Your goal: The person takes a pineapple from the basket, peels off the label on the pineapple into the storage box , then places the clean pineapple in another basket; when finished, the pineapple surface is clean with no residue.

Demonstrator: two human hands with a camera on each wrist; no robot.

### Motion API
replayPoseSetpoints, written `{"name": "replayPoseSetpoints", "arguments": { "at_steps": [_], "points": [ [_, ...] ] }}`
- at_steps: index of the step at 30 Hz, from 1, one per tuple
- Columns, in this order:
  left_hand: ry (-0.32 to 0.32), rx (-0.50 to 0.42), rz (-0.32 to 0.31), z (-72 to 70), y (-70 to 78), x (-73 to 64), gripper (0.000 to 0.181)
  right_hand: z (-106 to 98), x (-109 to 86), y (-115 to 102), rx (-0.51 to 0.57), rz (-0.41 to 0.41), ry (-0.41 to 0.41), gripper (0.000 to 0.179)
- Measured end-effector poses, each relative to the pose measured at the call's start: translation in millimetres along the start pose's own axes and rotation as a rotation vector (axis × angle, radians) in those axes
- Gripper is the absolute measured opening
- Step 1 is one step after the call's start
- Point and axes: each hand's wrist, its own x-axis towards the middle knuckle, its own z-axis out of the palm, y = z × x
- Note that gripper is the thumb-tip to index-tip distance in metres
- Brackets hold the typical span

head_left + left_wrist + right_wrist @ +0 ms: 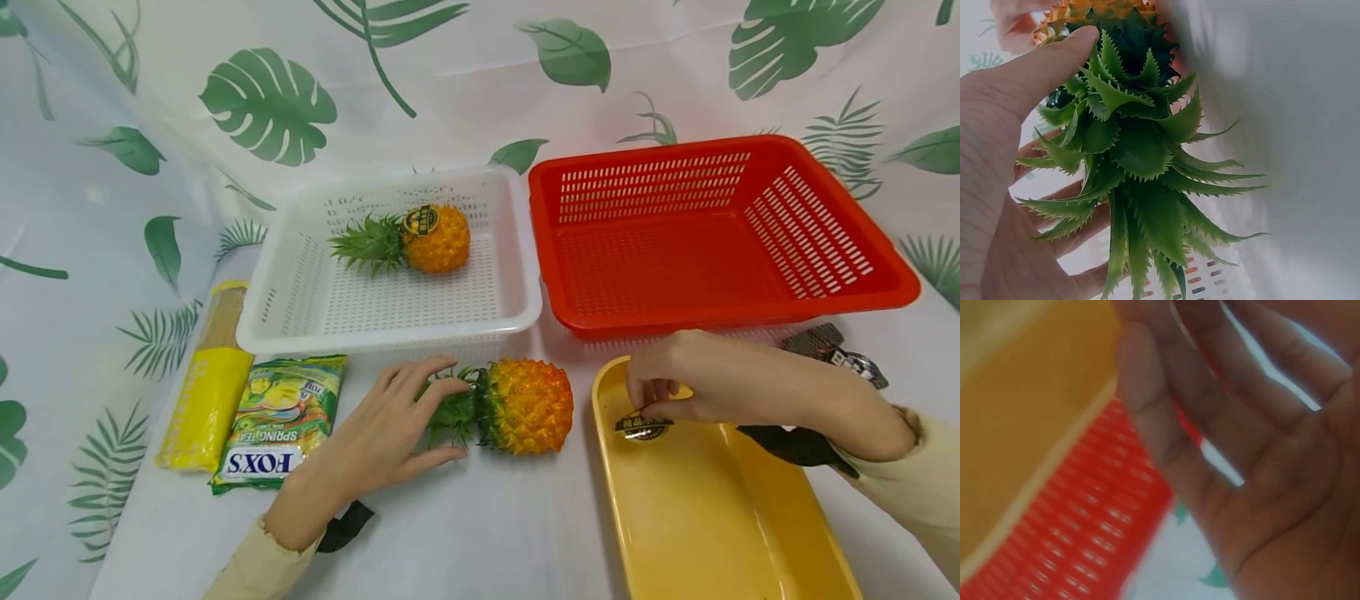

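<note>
An orange pineapple [528, 407] with a green crown lies on the table. My left hand [390, 417] spreads its fingers around the crown [1135, 144]; the left wrist view has the thumb across the front of the leaves and the other fingers behind them. Over the far left corner of a yellow tray [697, 500], my right hand [686, 379] has curled fingers, with thumb and forefinger together at the edge of a small black label [645, 428]. The right wrist view shows the right palm and bent fingers [1210, 394], while the pinching fingertips are out of frame.
A white basket [390, 337] holds a second pineapple [438, 239] bearing a black label. Beside it stands a red basket [645, 250]. At the left lie a candy bag [288, 408] and a yellow package [206, 400]. Dark small items [832, 354] lie behind the right forearm.
</note>
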Motion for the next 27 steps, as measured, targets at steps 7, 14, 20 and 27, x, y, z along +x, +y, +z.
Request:
{"name": "replayPoseSetpoints", "arguments": {
  "at_steps": [7,14,20,27],
  "points": [
    [-0.001,-0.003,-0.001,0.0,-0.1,-0.8,0.072,22.2,9.3,6.9,0.001,0.005,-0.049,0.027],
    [0.002,0.001,0.004,-0.2,-0.4,-1.2,0.072,34.9,19.2,9.9,-0.003,-0.005,-0.101,0.033],
    [-0.004,0.004,-0.003,-0.3,0.0,-1.7,0.071,44.6,22.5,12.6,0.02,-0.02,-0.109,0.034],
    [-0.012,-0.006,-0.01,-1.6,0.5,-1.5,0.071,50.1,23.7,16.6,0.02,-0.036,-0.084,0.038]
  ]
}}
